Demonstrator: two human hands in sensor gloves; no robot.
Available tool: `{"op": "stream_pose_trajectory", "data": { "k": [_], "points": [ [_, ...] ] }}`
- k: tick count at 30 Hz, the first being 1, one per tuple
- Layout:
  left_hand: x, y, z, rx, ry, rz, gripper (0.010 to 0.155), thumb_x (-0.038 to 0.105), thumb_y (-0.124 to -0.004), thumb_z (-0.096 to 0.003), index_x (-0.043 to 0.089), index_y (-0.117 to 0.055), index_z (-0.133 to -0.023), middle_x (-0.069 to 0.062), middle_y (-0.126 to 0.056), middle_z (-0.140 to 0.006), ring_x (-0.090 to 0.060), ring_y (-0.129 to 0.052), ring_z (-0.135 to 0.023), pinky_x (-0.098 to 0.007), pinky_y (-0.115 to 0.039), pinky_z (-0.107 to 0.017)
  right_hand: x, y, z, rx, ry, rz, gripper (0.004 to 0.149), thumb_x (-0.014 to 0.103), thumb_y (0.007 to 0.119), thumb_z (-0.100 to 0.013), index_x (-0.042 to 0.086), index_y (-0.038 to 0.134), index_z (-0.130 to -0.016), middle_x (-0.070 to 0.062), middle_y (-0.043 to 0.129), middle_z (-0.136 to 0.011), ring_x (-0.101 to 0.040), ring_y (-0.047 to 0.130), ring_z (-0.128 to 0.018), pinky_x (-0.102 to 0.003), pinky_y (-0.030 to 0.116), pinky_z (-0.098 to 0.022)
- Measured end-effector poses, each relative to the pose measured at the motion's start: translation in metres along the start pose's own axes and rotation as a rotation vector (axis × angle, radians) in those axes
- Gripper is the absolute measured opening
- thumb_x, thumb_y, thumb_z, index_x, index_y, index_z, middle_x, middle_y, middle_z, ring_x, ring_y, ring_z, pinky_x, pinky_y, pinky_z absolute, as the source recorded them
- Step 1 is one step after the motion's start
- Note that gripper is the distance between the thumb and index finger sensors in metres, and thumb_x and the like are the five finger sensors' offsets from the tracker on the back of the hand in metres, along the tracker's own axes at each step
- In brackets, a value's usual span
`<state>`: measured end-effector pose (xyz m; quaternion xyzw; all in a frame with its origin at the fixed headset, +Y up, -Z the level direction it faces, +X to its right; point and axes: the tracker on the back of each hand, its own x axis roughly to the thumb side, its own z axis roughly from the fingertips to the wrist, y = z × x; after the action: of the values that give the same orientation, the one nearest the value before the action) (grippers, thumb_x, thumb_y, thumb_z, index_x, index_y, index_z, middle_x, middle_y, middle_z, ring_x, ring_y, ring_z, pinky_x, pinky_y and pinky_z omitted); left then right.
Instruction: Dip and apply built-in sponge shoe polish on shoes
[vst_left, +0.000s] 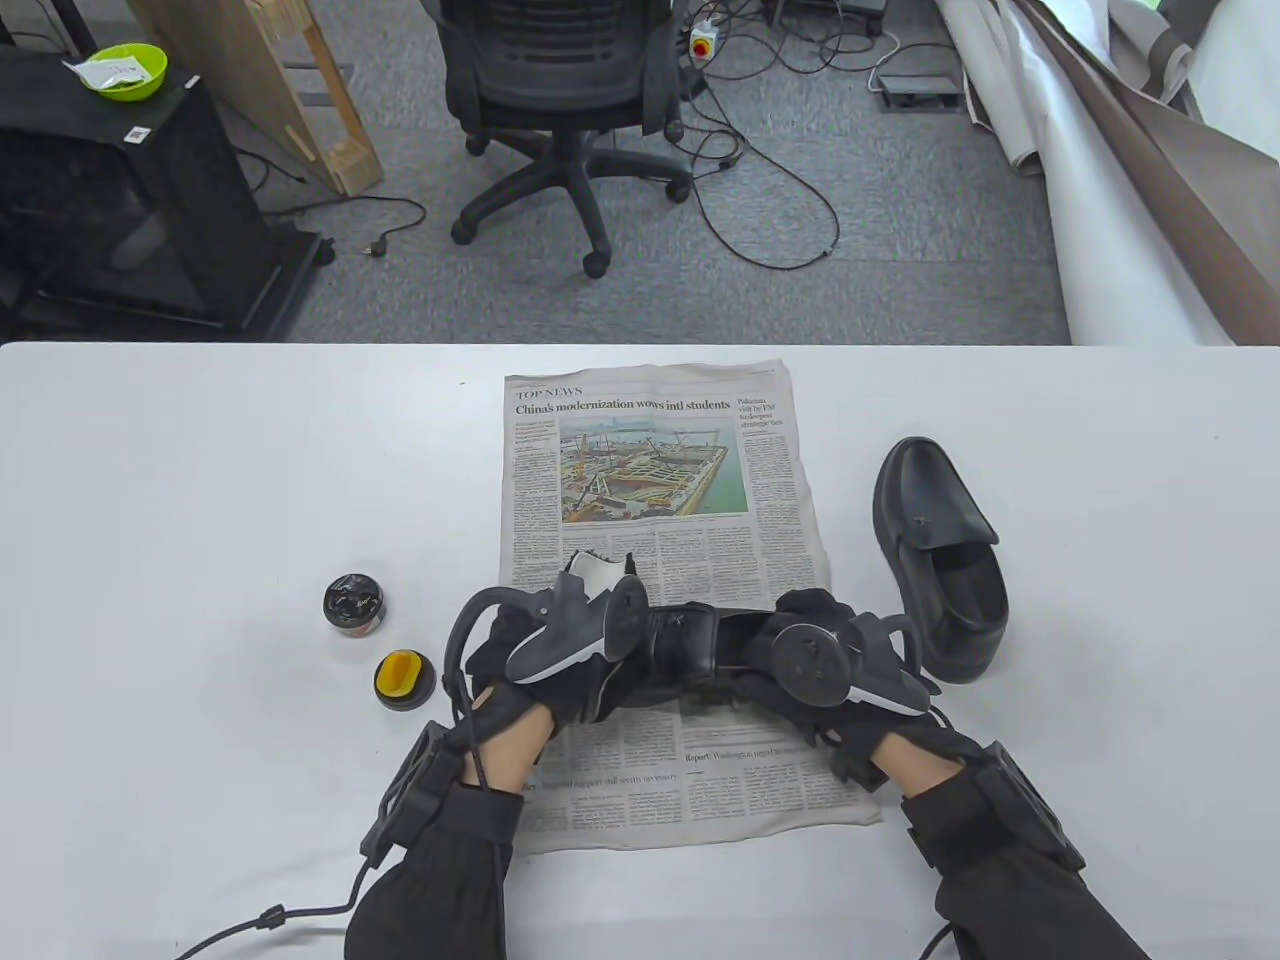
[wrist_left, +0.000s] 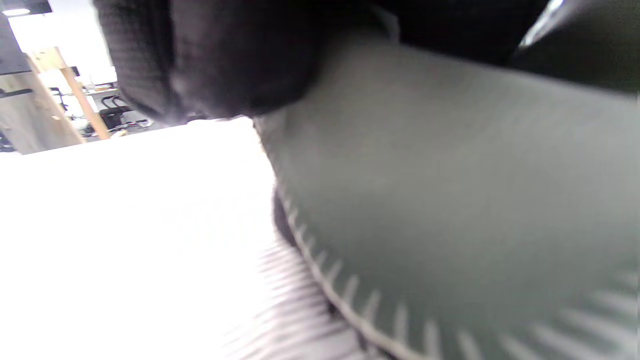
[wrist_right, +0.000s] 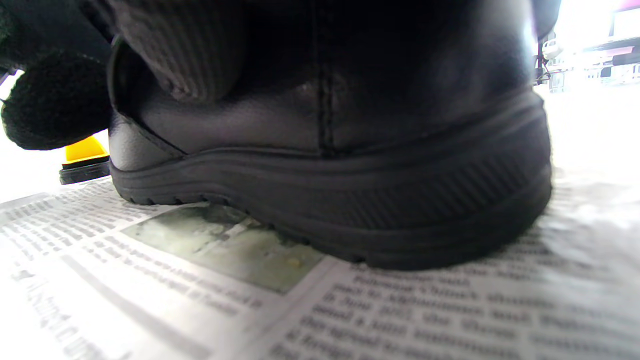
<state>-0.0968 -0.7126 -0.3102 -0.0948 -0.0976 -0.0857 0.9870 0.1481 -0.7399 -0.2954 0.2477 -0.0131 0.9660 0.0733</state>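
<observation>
A black leather shoe (vst_left: 700, 645) lies on the newspaper (vst_left: 660, 470) near the table's front, held from both ends. My left hand (vst_left: 560, 675) grips its left end; in the left wrist view a gloved finger (wrist_left: 210, 60) presses on the blurred shoe (wrist_left: 450, 200). My right hand (vst_left: 825, 625) grips the heel end; in the right wrist view gloved fingers (wrist_right: 180, 50) rest on the heel (wrist_right: 330, 165), whose sole sits on the paper (wrist_right: 350, 310). The open polish jar (vst_left: 353, 603) and its lid with the yellow sponge (vst_left: 403, 680) stand to the left, apart from both hands.
The second black shoe (vst_left: 940, 560) lies on the white table (vst_left: 200, 480) to the right of the newspaper, close to my right hand. The yellow sponge lid also shows in the right wrist view (wrist_right: 85, 157). An office chair (vst_left: 560, 90) stands beyond the table's far edge.
</observation>
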Motion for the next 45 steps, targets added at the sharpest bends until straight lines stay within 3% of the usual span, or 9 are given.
{"op": "stream_pose_trajectory", "data": {
  "k": [5,9,17,20,24,30,36,45],
  "points": [
    [-0.018,-0.003,0.009,-0.001,0.065,0.015,0.051,0.049,-0.083,-0.0432,0.034,-0.078,-0.091,0.002,-0.098,-0.062,-0.010,-0.098,-0.027,-0.046,-0.084,-0.055,0.000,0.000,0.000,0.001,-0.003,-0.002,0.040,0.057,0.076,-0.036,0.033,0.088,-0.066,0.006,0.090,-0.078,-0.037,0.067,-0.090,-0.056,0.063,-0.070],
    [-0.018,-0.005,0.019,0.091,0.079,0.054,0.051,0.049,-0.085,-0.0430,0.031,-0.080,-0.091,0.002,-0.099,-0.060,-0.010,-0.098,-0.025,-0.045,-0.085,-0.053,0.000,0.000,0.000,-0.001,-0.001,-0.001,0.041,0.057,0.076,-0.036,0.033,0.089,-0.066,0.006,0.090,-0.078,-0.037,0.067,-0.090,-0.056,0.063,-0.070],
    [0.034,0.016,0.036,0.213,-0.224,0.296,0.051,0.050,-0.085,-0.0416,0.035,-0.079,-0.090,0.005,-0.099,-0.060,-0.008,-0.098,-0.025,-0.044,-0.086,-0.054,0.000,0.000,0.000,-0.001,0.001,-0.003,0.040,0.057,0.076,-0.036,0.033,0.089,-0.066,0.006,0.090,-0.078,-0.037,0.067,-0.090,-0.056,0.063,-0.070],
    [0.048,0.011,0.035,0.237,-0.239,0.317,0.051,0.050,-0.086,-0.0408,0.036,-0.079,-0.090,0.004,-0.100,-0.059,-0.008,-0.099,-0.024,-0.044,-0.086,-0.053,-0.001,0.000,0.000,-0.001,0.001,-0.005,0.040,0.057,0.076,-0.036,0.033,0.089,-0.066,0.005,0.090,-0.077,-0.037,0.067,-0.090,-0.056,0.062,-0.070],
    [0.053,0.002,0.034,0.269,-0.228,0.178,0.054,0.050,-0.088,-0.0395,0.037,-0.077,-0.090,0.005,-0.100,-0.058,-0.008,-0.099,-0.023,-0.044,-0.087,-0.052,-0.001,0.000,0.000,0.000,-0.005,-0.006,0.041,0.057,0.077,-0.036,0.033,0.089,-0.066,0.006,0.090,-0.078,-0.037,0.067,-0.090,-0.056,0.062,-0.070],
    [0.032,-0.004,0.033,0.225,-0.185,0.081,0.054,0.050,-0.090,-0.0390,0.035,-0.079,-0.089,0.005,-0.102,-0.057,-0.008,-0.100,-0.021,-0.044,-0.088,-0.052,-0.001,0.000,0.000,0.000,-0.005,-0.008,0.041,0.057,0.077,-0.036,0.033,0.089,-0.066,0.006,0.090,-0.077,-0.037,0.067,-0.090,-0.056,0.062,-0.070],
    [-0.009,-0.010,0.026,0.110,-0.088,0.107,0.054,0.050,-0.090,-0.0391,0.036,-0.079,-0.090,0.006,-0.101,-0.058,-0.008,-0.100,-0.023,-0.044,-0.087,-0.053,-0.001,0.000,0.000,0.000,-0.003,-0.009,0.041,0.057,0.077,-0.036,0.033,0.089,-0.066,0.006,0.090,-0.077,-0.037,0.067,-0.090,-0.056,0.062,-0.070],
    [-0.047,-0.012,0.024,0.067,0.045,0.133,0.054,0.050,-0.089,-0.0398,0.033,-0.080,-0.090,0.005,-0.101,-0.058,-0.008,-0.100,-0.024,-0.045,-0.087,-0.054,-0.002,0.000,0.000,0.001,-0.002,-0.012,0.041,0.057,0.077,-0.036,0.032,0.089,-0.066,0.006,0.090,-0.076,-0.036,0.066,-0.089,-0.056,0.062,-0.070]
  ]
}}
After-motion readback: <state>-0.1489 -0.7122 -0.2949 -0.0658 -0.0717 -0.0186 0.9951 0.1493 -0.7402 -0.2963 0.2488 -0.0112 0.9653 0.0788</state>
